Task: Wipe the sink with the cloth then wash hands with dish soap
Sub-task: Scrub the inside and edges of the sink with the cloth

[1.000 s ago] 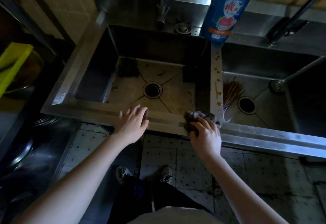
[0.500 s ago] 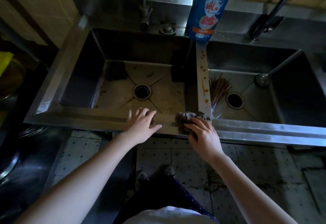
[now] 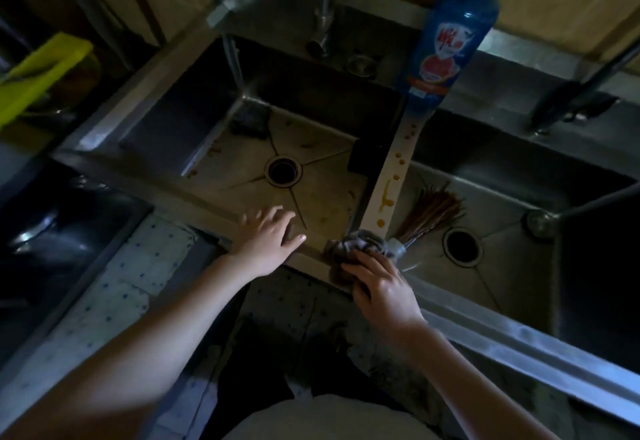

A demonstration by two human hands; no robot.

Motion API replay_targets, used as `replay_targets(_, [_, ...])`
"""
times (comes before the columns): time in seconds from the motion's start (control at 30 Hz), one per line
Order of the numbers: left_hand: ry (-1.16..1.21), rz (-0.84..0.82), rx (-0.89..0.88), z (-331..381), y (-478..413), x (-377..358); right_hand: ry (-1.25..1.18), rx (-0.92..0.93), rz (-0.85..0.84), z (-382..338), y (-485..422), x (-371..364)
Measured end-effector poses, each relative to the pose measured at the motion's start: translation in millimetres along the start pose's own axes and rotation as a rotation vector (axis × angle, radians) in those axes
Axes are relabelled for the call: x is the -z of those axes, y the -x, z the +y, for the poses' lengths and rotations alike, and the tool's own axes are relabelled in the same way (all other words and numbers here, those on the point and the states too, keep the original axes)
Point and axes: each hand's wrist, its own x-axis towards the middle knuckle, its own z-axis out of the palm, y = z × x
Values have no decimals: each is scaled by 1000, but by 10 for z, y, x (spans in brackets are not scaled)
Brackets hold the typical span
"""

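Observation:
A steel double sink (image 3: 145, 107) fills the view, its middle divider (image 3: 391, 176) dotted with orange-brown stains. My right hand (image 3: 381, 287) presses a crumpled grey-brown cloth (image 3: 356, 249) on the front rim where the divider meets it. My left hand (image 3: 266, 239) rests flat on the front rim of the left basin, fingers spread, holding nothing. A blue dish soap bottle (image 3: 446, 38) stands at the back on the divider's far end.
A tap (image 3: 323, 17) hangs over the left basin, which holds a dark scrubber (image 3: 251, 119) and a black block (image 3: 363, 159). A bundle of chopsticks (image 3: 433, 211) lies in the right basin. A yellow-green board (image 3: 38, 76) sits at the left. Tiled floor lies below.
The view has tilted and shifted. My right hand with the cloth stays at the divider's near end on the front rim; my left hand stays flat on the rim.

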Motion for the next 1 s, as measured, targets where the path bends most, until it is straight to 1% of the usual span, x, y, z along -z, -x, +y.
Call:
replay_targets(0.13, [-24, 70, 52, 223, 162, -83, -7, 117, -175, 239, -157, 148])
replay_targets(0.2, [-30, 70, 74, 276, 225, -116, -6, 143, -208, 347, -276, 181])
replay_targets(0.27, [-31, 53, 87, 307, 279, -145, -11, 149, -207, 422, -369, 199])
replay_targets(0.4, [-14, 26, 98, 324, 356, -190, -37, 142, -147, 521, -517, 228])
replay_targets(0.53, [16, -3, 115, 330, 389, -183, -52, 60, -140, 587, -705, 271])
replay_targets(0.67, [25, 23, 94, 374, 398, -181, -75, 15, -119, 459, -686, 244])
replay_targets(0.73, [20, 51, 67, 417, 400, -194, -68, 57, -109, 342, -546, 193])
replay_targets(0.83, [31, 35, 35, 497, 382, -207, -84, 145, -105, 280, -390, 156])
replay_targets(1.0, [72, 8, 50, 643, 331, -226, -53, 248, -189, 514, -502, 221])
